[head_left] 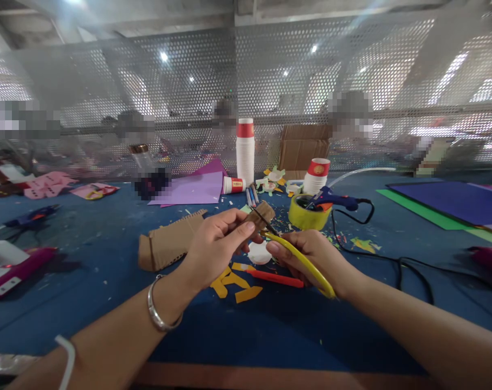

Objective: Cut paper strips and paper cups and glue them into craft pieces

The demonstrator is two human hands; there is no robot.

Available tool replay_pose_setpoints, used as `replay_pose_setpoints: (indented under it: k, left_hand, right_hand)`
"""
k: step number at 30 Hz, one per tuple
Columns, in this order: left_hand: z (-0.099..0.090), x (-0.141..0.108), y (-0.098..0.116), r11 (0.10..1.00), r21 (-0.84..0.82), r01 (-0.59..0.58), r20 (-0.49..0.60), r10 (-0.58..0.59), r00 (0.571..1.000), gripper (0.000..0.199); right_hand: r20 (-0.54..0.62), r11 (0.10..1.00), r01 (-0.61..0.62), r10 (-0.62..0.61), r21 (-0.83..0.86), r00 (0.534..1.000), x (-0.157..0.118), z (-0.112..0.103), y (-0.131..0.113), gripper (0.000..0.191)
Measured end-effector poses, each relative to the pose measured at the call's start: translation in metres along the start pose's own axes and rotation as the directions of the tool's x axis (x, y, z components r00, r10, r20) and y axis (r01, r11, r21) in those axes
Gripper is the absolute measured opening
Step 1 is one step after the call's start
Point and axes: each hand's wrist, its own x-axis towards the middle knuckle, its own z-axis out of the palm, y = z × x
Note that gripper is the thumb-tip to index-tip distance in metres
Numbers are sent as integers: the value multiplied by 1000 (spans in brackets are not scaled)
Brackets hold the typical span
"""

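Between the fingers of my left hand (218,241) is a small piece of brown cardboard (264,214). My right hand (311,253) grips yellow-handled scissors (306,262), whose dark blades lie across the cardboard piece. How far the blades are apart I cannot tell. Below the hands, a white disc (259,252), an orange-red pen-like stick (276,278) and several yellow-orange paper pieces (234,281) rest on the blue tabletop. A larger folded cardboard piece (170,241) lies to the left of my left hand.
A blue glue gun (337,199) rests on a yellow tape roll (306,216), its black cord running right. Behind stand a tall stack of paper cups (245,154) and a shorter stack (317,176). Purple sheets (193,187) lie left, blue and green sheets (449,203) right. A perforated screen (181,81) closes the back.
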Motion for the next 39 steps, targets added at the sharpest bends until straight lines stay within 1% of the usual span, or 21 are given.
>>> replay_pose_setpoints:
  k: [7, 13, 17, 25, 33, 39]
  left_hand:
    - [2, 0, 1, 998, -53, 28, 11, -28, 1000, 13]
    - [2, 0, -1, 998, -51, 40, 80, -36, 996, 16]
    - [2, 2, -2, 997, -50, 62, 99, -57, 993, 17]
    - [1, 3, -3, 990, -112, 88, 112, -76, 991, 16]
    - [-1, 6, -3, 983, -136, 125, 115, -110, 987, 15]
    - [-1, 7, -4, 983, -136, 119, 109, -105, 988, 14]
  right_hand:
    - [-9, 999, 5, -6, -50, 1000, 1, 0, 0, 59]
    - [-16, 996, 31, -32, -80, 999, 0, 0, -2, 55]
    - [9, 996, 1, 0, -88, 1000, 1, 0, -1, 55]
    - [9, 997, -65, 65, -28, 998, 2, 0, 1, 55]
    - [40, 993, -114, 113, 28, 993, 2, -3, 0, 56]
    - [22, 993, -118, 117, 17, 993, 4, -3, -1, 59]
